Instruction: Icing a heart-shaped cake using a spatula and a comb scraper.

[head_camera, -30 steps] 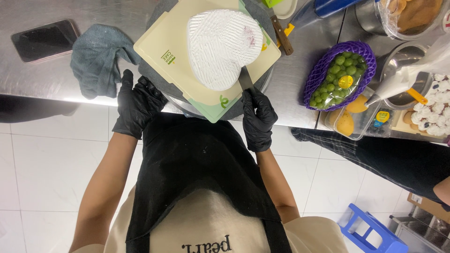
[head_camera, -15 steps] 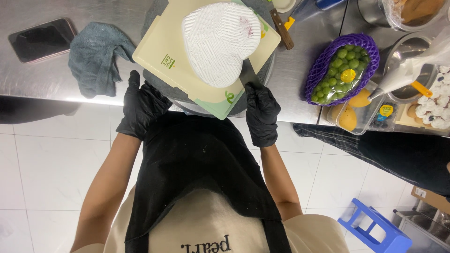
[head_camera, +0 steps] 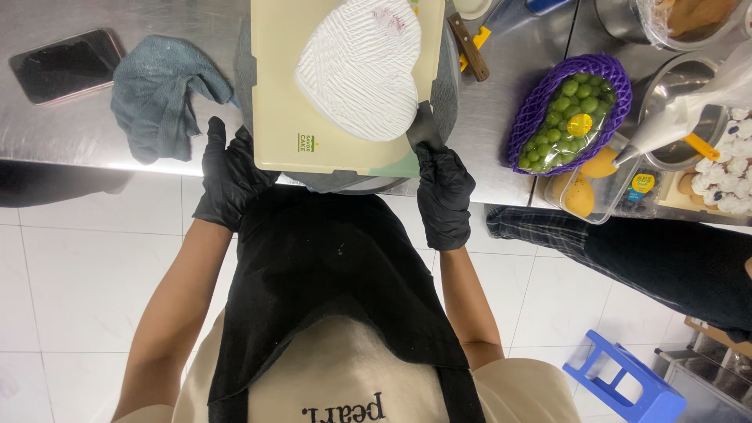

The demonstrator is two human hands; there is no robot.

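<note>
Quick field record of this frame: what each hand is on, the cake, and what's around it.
left hand: black glove, on the turntable's left edge, under the cake board
right hand: black glove, gripping a scraper against the cake's side
cake: white, heart-shaped, combed lines, on the board
left of board: grey cloth, phone
right of board: green grapes in purple netting, knife

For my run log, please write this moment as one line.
left hand: gloved, on cake board left edge | right hand: gloved, holds dark tool at heart cake | cloth: left
</note>
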